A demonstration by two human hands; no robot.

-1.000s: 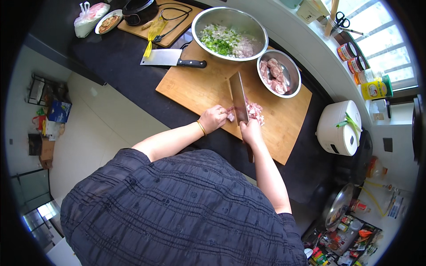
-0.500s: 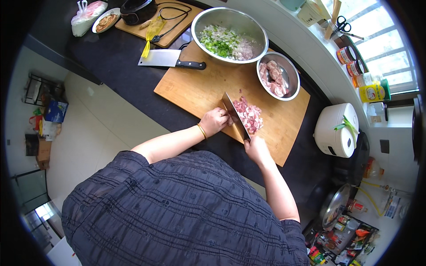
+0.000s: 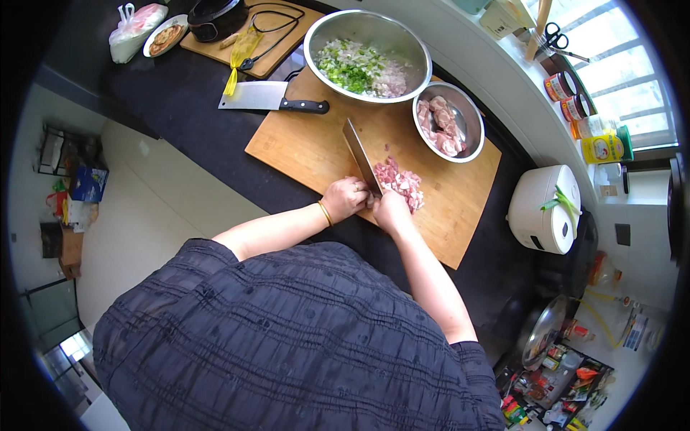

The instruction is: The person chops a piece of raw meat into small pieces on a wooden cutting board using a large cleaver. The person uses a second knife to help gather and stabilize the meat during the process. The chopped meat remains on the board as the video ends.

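Observation:
My right hand (image 3: 393,212) is wrapped round the handle of a kitchen knife (image 3: 361,156), whose blade points away from me over the wooden cutting board (image 3: 302,144). Against the blade's left side, the curled fingers of my left hand (image 3: 345,197) press down on a piece of raw meat, mostly hidden under them. To the right of the knife lies a heap of diced pink meat (image 3: 404,185). Larger raw meat pieces (image 3: 443,123) sit in a small metal bowl (image 3: 476,136) on the board's far right. A big metal bowl (image 3: 309,54) holds chopped green and white vegetables (image 3: 352,68) and pale pink bits.
A cleaver (image 3: 253,95) rests flat, its handle over the board's far left corner. Beyond it, a second board (image 3: 277,61) carries a black appliance (image 3: 215,20), a cord and a yellow bag (image 3: 244,54). A white rice cooker (image 3: 544,208) with green stalks on top stands right.
My right hand and the knife have shifted left and away from me, bringing the knife handle close to my left hand. My left hand stays nearly in place on the meat.

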